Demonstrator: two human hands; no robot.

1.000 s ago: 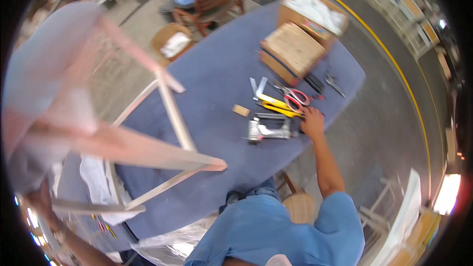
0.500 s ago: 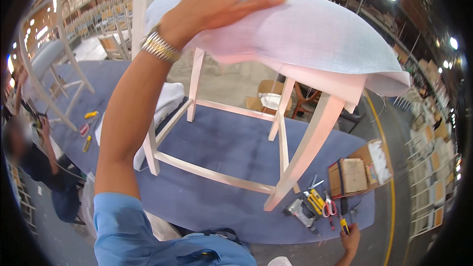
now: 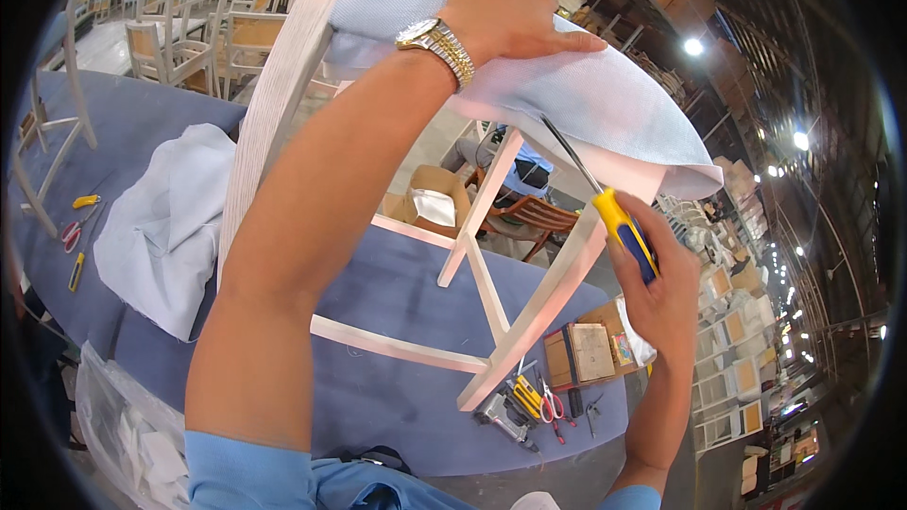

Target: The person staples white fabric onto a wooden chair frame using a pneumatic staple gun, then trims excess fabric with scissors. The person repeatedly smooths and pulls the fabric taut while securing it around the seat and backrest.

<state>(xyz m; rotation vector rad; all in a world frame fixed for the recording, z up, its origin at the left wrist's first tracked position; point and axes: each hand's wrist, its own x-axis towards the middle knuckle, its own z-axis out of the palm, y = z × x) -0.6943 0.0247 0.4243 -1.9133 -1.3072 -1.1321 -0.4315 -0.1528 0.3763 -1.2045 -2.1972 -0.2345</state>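
A pale wooden chair [image 3: 537, 319] stands on the blue-covered table, its seat draped in light blue woven fabric [image 3: 614, 99]. My left hand [image 3: 505, 17] rests on top of this fabric, palm down, thumb stretched toward the right; its other fingertips are hard to see. A screwdriver [image 3: 619, 222] with a yellow and blue handle is gripped in my right hand [image 3: 661, 288]. Its metal shaft points up and left, with the tip at the loose fabric edge near the seat's side. Whether the tip touches the cloth I cannot tell.
A staple gun [image 3: 507, 423], a yellow cutter [image 3: 527, 397], red-handled scissors [image 3: 550, 406] and a cardboard box [image 3: 581, 356] lie at the table's right. Crumpled pale fabric [image 3: 168, 227] is on the left, beside another cutter [image 3: 77, 271]. A person in blue [image 3: 529, 170] sits beyond the table.
My right hand has risen from the tools at the table's right with the screwdriver, up to the seat's edge. The view has shifted; my left hand remains on the fabric.
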